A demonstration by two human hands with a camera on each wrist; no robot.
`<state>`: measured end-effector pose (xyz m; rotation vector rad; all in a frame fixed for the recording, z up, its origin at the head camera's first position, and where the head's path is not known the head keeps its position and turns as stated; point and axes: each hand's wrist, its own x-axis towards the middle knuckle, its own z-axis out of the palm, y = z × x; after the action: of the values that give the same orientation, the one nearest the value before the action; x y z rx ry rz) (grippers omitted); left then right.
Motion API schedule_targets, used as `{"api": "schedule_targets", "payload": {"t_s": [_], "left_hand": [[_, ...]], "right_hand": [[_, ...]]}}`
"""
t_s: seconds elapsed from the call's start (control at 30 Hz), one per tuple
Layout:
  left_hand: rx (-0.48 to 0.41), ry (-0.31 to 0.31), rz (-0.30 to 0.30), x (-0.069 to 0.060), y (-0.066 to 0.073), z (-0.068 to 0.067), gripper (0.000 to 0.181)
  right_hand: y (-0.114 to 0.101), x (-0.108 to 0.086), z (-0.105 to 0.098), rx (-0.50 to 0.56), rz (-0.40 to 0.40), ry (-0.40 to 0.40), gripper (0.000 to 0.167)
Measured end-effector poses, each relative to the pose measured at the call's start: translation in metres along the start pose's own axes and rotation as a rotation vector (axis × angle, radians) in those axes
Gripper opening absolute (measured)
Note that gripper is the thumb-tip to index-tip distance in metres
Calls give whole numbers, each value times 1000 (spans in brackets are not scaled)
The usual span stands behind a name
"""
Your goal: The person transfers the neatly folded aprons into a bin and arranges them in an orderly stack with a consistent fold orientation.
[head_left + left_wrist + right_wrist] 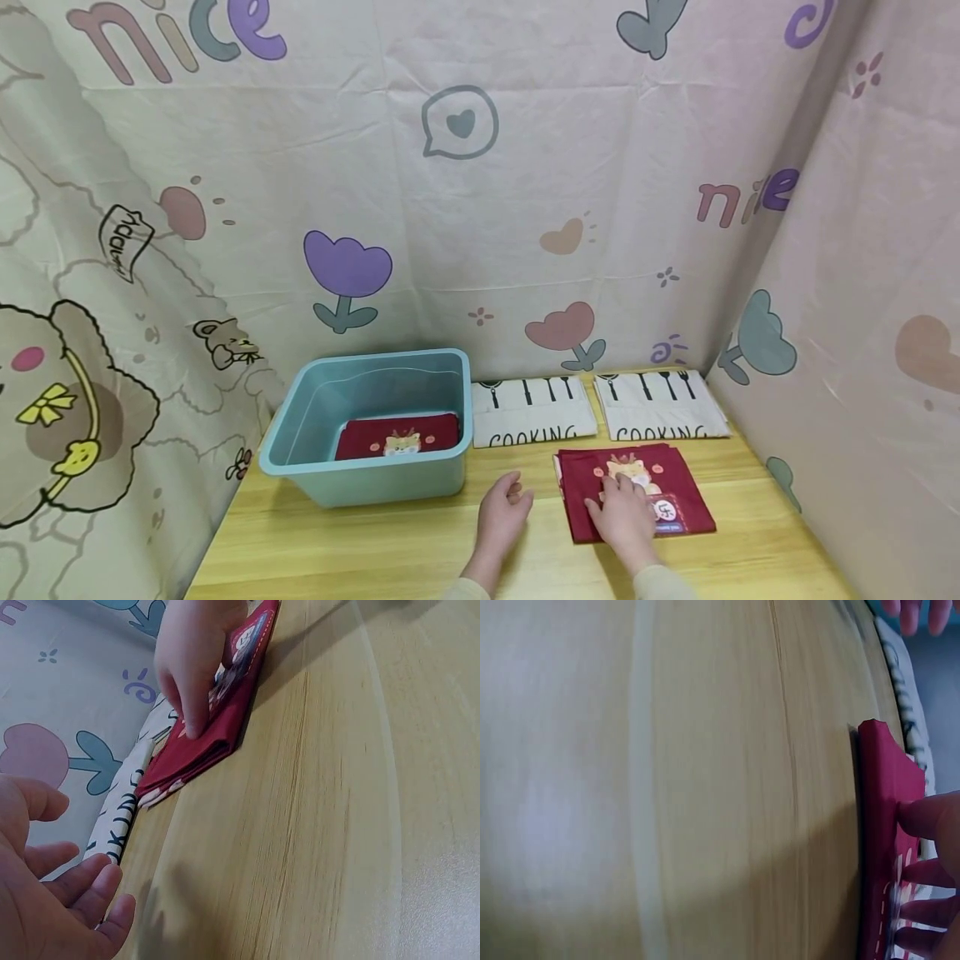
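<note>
A folded dark red cloth [682, 479] with a cartoon animal print and a round badge lies on the right part of the table. My right hand [624, 512] rests on its top, fingertips touching the fabric. In the right wrist view, the thumb and spread fingers press on the red cloth [881, 761]. My left hand [502, 517] hovers left of the cloth, holding nothing, its fingers loosely bent. The left wrist view shows that left hand [60, 885] palm partly up, apart from the red cloth [225, 735].
A light blue plastic bin [375, 483] stands at the left, with another folded red cloth [360, 437] inside. Behind the red cloth lie two folded white cloths, a left one [517, 421] and a right one [660, 412], printed with utensils and lettering. A patterned curtain [465, 225] hangs behind the table.
</note>
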<state>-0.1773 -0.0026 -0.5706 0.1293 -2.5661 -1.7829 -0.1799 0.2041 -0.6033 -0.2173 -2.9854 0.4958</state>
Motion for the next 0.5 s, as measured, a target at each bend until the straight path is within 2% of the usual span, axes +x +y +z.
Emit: {"api": "schedule_targets", "payload": {"t_s": [0.27, 0.5], "left_hand": [[18, 20, 14, 4, -6, -4, 42], [6, 32, -1, 8, -10, -7, 42]], "right_hand": [[-25, -4, 8, -31, -31, -18, 57], [-37, -8, 8, -13, -75, 5, 55]]}}
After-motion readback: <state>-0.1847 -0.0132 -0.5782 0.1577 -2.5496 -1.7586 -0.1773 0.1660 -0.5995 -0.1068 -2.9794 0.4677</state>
